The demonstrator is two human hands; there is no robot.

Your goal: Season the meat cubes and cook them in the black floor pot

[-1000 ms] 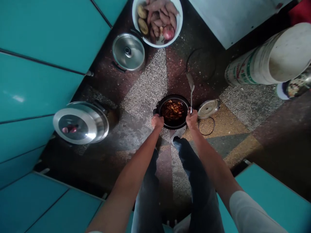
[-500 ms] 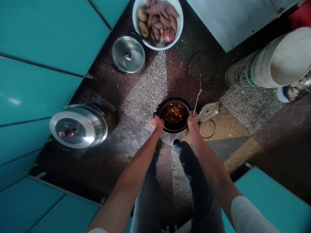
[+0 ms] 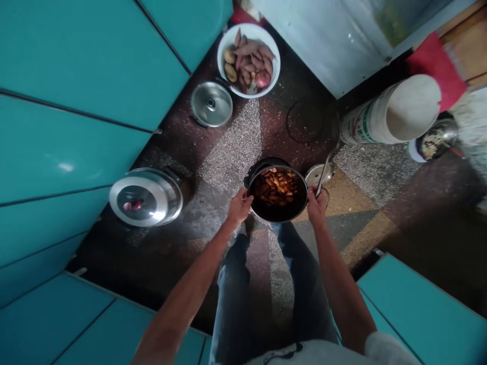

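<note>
Both hands grip a black pot (image 3: 279, 210) w/ browned food pieces inside, held above the floor (image 3: 236, 147), centre of view, over the person's legs. Left hand (image 3: 239, 207) closed on the pot's rim at 9 o'clock. Right hand (image 3: 317, 205) closed on the rim at 3 o'clock, also pinching a metal spatula (image 3: 325, 170) that sticks up toward 1 o'clock. Small lid (image 3: 317, 175) on the floor just beside the pot at 2. Covered steel pot (image 3: 146, 196) well apart at 9. Another lidded pot (image 3: 211, 104) at 11, next to a white bowl (image 3: 224, 50) of sweet potatoes at 12. White bucket (image 3: 388, 119) lying at 2.
</note>
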